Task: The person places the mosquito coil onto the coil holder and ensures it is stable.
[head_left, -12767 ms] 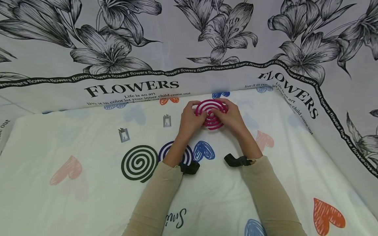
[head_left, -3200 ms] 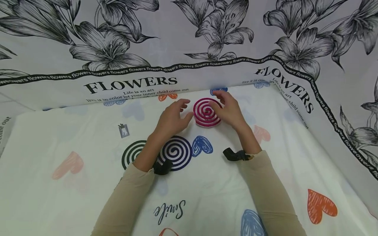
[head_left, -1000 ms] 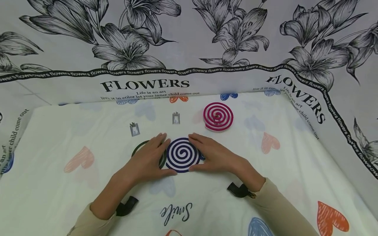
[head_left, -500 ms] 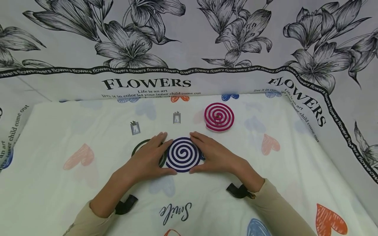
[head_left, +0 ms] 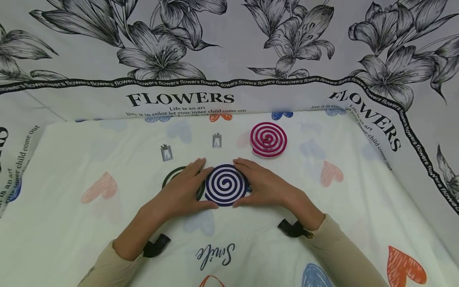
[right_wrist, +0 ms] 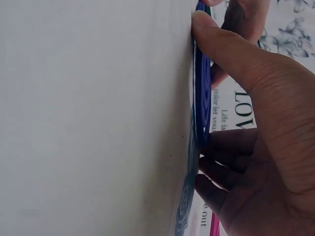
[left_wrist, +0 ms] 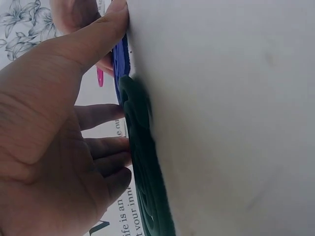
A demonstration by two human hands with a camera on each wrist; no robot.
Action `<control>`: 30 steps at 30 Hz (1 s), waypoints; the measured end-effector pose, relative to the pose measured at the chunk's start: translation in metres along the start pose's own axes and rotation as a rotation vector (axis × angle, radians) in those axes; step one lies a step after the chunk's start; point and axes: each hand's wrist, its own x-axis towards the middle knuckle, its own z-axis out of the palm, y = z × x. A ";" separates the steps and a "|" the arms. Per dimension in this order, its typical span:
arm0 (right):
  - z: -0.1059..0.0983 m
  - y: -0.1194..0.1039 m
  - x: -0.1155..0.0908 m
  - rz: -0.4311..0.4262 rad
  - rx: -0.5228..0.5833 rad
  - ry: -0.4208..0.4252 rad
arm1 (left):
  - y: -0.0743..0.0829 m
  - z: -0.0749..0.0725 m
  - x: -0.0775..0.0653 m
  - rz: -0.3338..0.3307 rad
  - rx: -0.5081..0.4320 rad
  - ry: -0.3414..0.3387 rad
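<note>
A dark blue mosquito coil (head_left: 226,185) lies flat on the sheet in front of me. My left hand (head_left: 183,191) holds its left rim, thumb at the near edge and index finger at the far edge. My right hand (head_left: 267,185) grips the right rim in the same way. Partly hidden under the left hand is a dark green coil (head_left: 174,174); the left wrist view shows its edge (left_wrist: 145,167) beneath the lower fingers. In the right wrist view the blue coil (right_wrist: 202,93) runs between thumb and fingers. A pink coil (head_left: 268,139) sits farther back, a small dark piece under its centre.
Two small metal coil stands (head_left: 166,152) lie behind the left hand, the second stand (head_left: 216,140) nearer the middle. The white sheet (head_left: 53,239) bears printed hearts. A flower-printed cloth (head_left: 215,59) rises along the back and right.
Earlier both hands held the pink coil at the back. They let go of it, moved toward me and took the blue coil's rim. In the last second the hands stay there.
</note>
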 end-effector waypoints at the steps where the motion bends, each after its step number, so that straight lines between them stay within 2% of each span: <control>1: -0.001 0.000 0.000 0.002 0.004 0.002 | 0.000 0.000 0.001 0.000 0.002 0.000; 11: -0.004 0.001 0.004 -0.006 0.005 0.010 | -0.002 -0.004 0.000 0.018 -0.015 -0.004; 17: -0.009 -0.002 0.005 -0.015 -0.004 0.022 | -0.005 -0.007 0.000 0.032 -0.076 -0.013; 25: -0.007 -0.001 0.003 -0.039 0.005 0.099 | -0.006 -0.015 -0.001 0.065 -0.132 0.009; 30: -0.009 -0.003 0.002 -0.014 0.011 0.115 | -0.003 -0.020 -0.001 0.079 -0.149 0.025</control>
